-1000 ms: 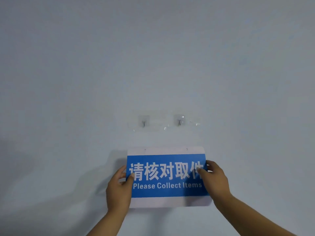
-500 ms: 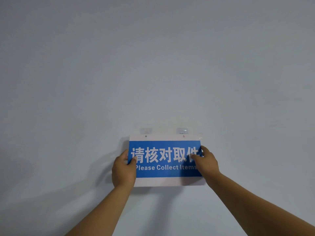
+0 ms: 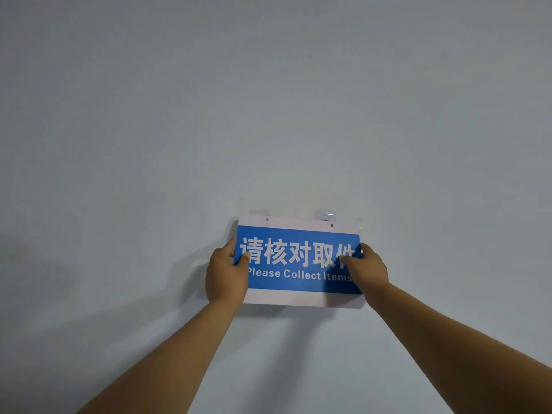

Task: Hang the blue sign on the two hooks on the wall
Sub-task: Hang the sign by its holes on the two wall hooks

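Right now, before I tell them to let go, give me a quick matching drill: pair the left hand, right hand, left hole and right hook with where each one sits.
Things:
1. left hand
2. right hand
3. left hole
4. right hook

Places:
A. pokes out above the sign's top edge
B. grip on the sign's left edge
C. in the white top strip, near the left corner
D. grip on the sign's right edge

Pairs: 1-B, 2-D, 3-C, 4-A
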Demonstrator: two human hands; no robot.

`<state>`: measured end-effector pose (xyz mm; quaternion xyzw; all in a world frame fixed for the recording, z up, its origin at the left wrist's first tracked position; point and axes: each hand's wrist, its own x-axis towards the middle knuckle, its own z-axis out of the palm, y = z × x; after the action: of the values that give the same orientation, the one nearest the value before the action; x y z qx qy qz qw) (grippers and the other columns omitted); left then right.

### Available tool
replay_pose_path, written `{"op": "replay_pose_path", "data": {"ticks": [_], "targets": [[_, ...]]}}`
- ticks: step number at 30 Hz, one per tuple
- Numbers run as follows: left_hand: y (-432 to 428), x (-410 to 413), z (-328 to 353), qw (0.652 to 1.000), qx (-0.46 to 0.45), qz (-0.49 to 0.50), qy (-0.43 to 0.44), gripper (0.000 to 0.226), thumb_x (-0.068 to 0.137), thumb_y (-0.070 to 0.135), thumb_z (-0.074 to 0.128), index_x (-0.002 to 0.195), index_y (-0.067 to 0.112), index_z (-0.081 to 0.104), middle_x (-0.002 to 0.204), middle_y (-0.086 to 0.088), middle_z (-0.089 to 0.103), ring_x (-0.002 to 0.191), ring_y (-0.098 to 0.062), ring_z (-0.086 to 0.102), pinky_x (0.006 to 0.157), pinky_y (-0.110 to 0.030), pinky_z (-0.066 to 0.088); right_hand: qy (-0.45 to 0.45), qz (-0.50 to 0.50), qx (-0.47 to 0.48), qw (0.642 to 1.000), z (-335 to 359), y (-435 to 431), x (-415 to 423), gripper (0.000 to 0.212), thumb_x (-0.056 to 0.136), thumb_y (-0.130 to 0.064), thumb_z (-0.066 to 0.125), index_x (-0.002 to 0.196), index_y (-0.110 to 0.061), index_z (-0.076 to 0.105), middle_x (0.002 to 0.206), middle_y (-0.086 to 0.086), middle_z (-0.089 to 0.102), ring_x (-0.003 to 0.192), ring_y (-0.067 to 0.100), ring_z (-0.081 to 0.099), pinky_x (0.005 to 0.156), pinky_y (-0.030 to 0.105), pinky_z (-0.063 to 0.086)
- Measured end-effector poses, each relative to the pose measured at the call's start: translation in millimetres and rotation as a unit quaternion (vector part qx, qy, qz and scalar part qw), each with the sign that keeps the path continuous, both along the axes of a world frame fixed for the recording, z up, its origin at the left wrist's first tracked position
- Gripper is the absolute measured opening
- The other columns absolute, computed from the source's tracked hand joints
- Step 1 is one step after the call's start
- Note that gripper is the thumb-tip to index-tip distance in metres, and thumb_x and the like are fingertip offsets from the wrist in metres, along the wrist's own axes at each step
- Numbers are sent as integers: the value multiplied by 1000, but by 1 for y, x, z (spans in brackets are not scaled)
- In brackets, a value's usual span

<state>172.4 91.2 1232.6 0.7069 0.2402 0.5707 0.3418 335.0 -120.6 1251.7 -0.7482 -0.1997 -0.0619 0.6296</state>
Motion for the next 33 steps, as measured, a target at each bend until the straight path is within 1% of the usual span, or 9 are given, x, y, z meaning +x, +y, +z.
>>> {"op": "replay_pose_path", "data": {"ticks": [4,9,12,15,17,20,23,28,33], "targets": [[0,3,-1,1000,-10,0,-11,27,92,37,61,117,45,58,107,5,68,84,-20,72,72,-47,62,-10,2,1,1000,-2,0,3,32,91,-22,64,122,-18,55,110,3,61,91,25,60,58,29,45],[8,3,-4,999,-23,11,-23,33,95,32,62,128,32,62,112,4,65,87,-21,70,69,-37,59,-21,13,-6,1000,-2,4,3,24,91,-24,64,109,-26,49,105,1,58,93,24,60,73,36,52],[8,3,-9,999,-28,13,-21,35,96,32,62,131,30,61,112,4,64,87,-20,69,65,-32,56,-28,13,-12,999,-3,3,1,24,92,-24,64,111,-25,51,105,0,59,92,24,61,70,33,51],[8,2,-14,999,-35,12,-15,32,95,34,62,128,32,62,113,2,66,86,-21,71,68,-39,61,-27,13,-22,999,-6,2,0,23,92,-22,63,112,-23,51,106,1,59,92,24,60,64,30,48],[7,1,-17,999,-44,9,-8,32,95,34,62,127,32,62,113,2,66,86,-21,71,69,-43,62,-23,11,-32,999,-9,0,-1,23,91,-22,63,112,-23,52,107,1,60,94,25,61,67,31,50],[6,1,-20,999,-44,10,-5,31,95,33,62,127,30,62,114,1,66,86,-21,71,66,-38,60,-36,12,-43,998,-14,-1,-2,27,92,-23,63,115,-24,51,109,0,60,98,25,63,74,34,53],[4,-1,-20,999,-41,12,-8,30,95,32,62,125,30,63,112,1,66,85,-22,71,67,-37,59,-34,15,-47,998,-12,-2,-3,33,92,-25,63,123,-20,52,110,0,58,100,26,62,75,34,53],[4,-4,-13,999,-42,16,-5,28,94,34,62,123,33,63,110,1,67,86,-22,72,73,-46,62,-11,18,-46,999,-10,0,-2,25,91,-24,63,111,-25,48,109,2,58,99,26,60,79,37,54],[4,-5,-7,999,-10,32,-3,27,96,35,59,122,32,63,109,2,67,84,-19,71,69,-42,62,11,28,-28,999,-10,3,-1,41,92,-25,64,131,-20,52,112,1,57,99,24,56,80,37,50]]}}
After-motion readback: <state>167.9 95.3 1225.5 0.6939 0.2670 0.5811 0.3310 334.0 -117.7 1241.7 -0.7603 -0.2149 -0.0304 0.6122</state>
